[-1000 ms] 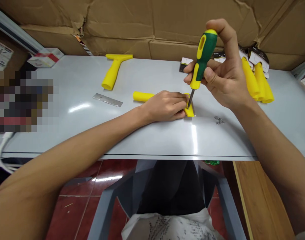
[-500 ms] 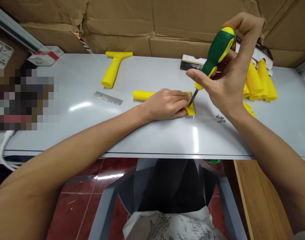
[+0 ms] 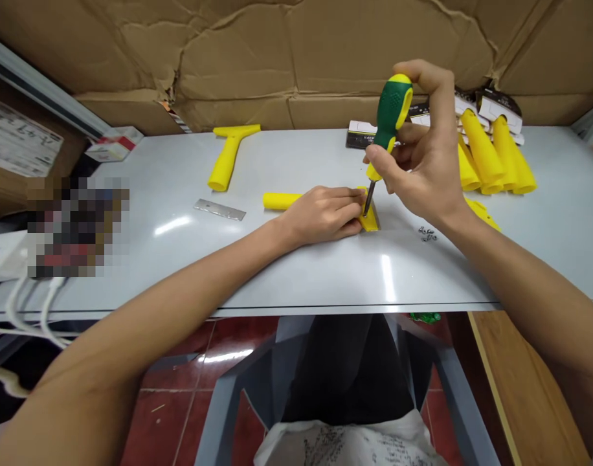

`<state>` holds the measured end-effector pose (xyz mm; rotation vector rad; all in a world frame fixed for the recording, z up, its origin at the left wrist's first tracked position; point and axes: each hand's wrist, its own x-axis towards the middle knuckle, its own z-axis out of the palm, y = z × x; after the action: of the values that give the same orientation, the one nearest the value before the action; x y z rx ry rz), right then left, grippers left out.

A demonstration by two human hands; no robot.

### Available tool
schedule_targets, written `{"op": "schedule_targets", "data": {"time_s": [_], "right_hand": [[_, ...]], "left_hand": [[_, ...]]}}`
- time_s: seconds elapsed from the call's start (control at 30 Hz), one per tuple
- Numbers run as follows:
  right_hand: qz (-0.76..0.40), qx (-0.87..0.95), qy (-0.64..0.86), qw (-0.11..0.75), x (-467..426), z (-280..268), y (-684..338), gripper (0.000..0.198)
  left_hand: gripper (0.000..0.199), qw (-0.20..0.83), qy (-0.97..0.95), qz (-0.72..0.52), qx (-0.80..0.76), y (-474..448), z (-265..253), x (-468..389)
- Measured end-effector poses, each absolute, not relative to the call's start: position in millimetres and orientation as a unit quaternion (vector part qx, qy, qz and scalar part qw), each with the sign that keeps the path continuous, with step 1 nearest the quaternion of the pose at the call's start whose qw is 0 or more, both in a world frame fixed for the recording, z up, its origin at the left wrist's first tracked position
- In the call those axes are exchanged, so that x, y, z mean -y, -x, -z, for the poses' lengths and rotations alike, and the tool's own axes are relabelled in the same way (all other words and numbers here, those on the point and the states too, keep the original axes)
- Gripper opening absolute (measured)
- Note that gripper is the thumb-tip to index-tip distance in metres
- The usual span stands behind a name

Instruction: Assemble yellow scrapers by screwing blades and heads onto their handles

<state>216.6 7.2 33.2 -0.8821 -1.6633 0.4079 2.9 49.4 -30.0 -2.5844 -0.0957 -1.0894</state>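
My left hand [image 3: 325,213] lies over a yellow scraper [image 3: 281,201] and presses it to the tabletop; the scraper's middle is hidden under the palm. Along its head [image 3: 371,222] runs a metal blade edge. In my right hand [image 3: 423,162] is a green and yellow screwdriver [image 3: 393,110], nearly upright, its tip on the scraper head. The thumb and fingers pinch the lower handle while a bent index finger rests on the top end. Several small screws [image 3: 427,234] lie to the right of the scraper. A loose metal blade [image 3: 220,210] lies to the left.
Another yellow scraper handle [image 3: 228,155] lies at the back left. Several yellow handles [image 3: 488,155] are piled at the back right near packaged boxes [image 3: 500,107]. A small black and white box [image 3: 360,134] stands behind the screwdriver. Cardboard [image 3: 238,58] backs the table.
The camera view has shifted slightly. My right hand has tilted the screwdriver more upright, its tip still on the scraper head. My left hand keeps its hold.
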Motion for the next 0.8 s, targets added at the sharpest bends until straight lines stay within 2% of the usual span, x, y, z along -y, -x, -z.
{"op": "schedule_targets", "data": {"time_s": [0.13, 0.3, 0.5, 0.7, 0.8], "right_hand": [[-0.174, 0.696, 0.386, 0.580, -2, -38, -216, 0.067], [-0.278, 0.743, 0.356, 0.494, 0, -51, -218, 0.082], [-0.312, 0.739, 0.323, 0.502, -13, -48, -227, 0.088], [-0.344, 0.706, 0.266, 0.560, -36, -33, -242, 0.072], [-0.366, 0.695, 0.272, 0.556, -35, -32, -241, 0.069]], "left_hand": [[0.014, 0.172, 0.902, 0.395, 0.032, -5, 30, -48], [0.015, 0.166, 0.904, 0.393, 0.039, -6, 27, -46], [0.013, 0.160, 0.909, 0.383, 0.049, -3, 26, -46], [0.019, 0.163, 0.916, 0.361, 0.060, -2, 27, -47], [0.019, 0.162, 0.918, 0.356, 0.065, -2, 26, -46]]}}
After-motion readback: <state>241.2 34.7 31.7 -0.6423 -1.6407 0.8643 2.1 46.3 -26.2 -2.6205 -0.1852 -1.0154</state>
